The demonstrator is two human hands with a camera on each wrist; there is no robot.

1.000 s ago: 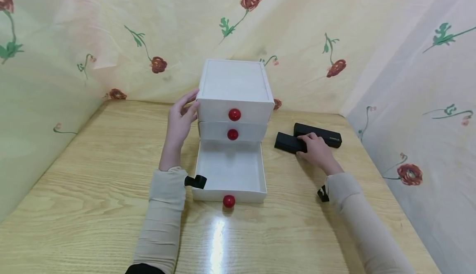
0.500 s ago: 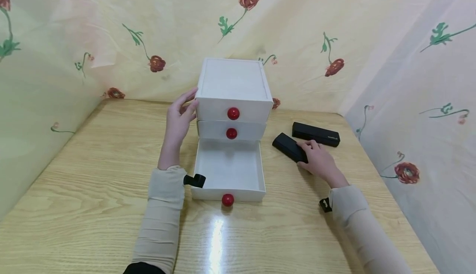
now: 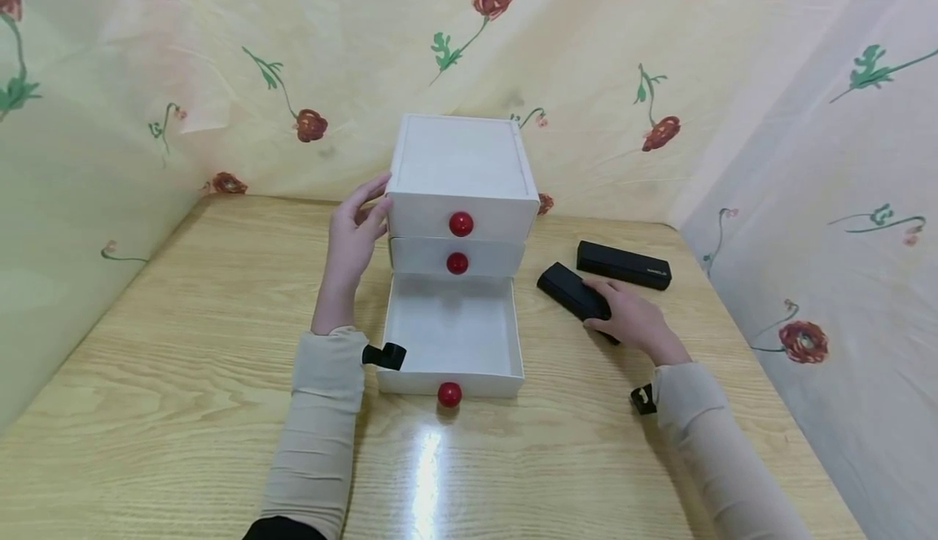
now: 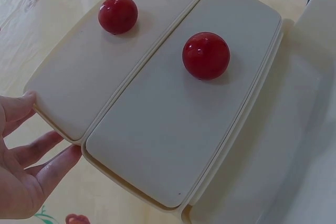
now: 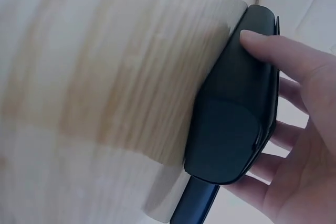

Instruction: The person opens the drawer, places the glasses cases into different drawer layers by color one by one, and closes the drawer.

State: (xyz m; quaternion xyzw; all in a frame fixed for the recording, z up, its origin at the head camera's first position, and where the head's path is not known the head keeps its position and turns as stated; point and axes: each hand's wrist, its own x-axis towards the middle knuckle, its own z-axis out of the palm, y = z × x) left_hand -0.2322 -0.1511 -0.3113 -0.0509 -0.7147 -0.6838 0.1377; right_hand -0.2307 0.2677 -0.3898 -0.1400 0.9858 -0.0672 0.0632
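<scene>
A white drawer cabinet with red ball knobs stands at the back centre of the head view. Its bottom drawer is pulled out and shows a bare floor; the upper two are closed. My left hand rests against the cabinet's left side, fingers fairly straight, with thumb and fingertips at the edge in the left wrist view. To the right, my right hand grips a black glasses case, lying slanted on the table. The right wrist view has the thumb on one face of the case and the fingers along the other.
Another black glasses case, with small pale lettering, lies just behind the gripped one. The wooden table meets a flowered cloth at the back and sides. The extended drawer's red knob sticks out toward the front.
The gripped case has turned and its near end has swung toward me, away from the other case. My right hand has moved slightly nearer with it. The left hand stays at the cabinet.
</scene>
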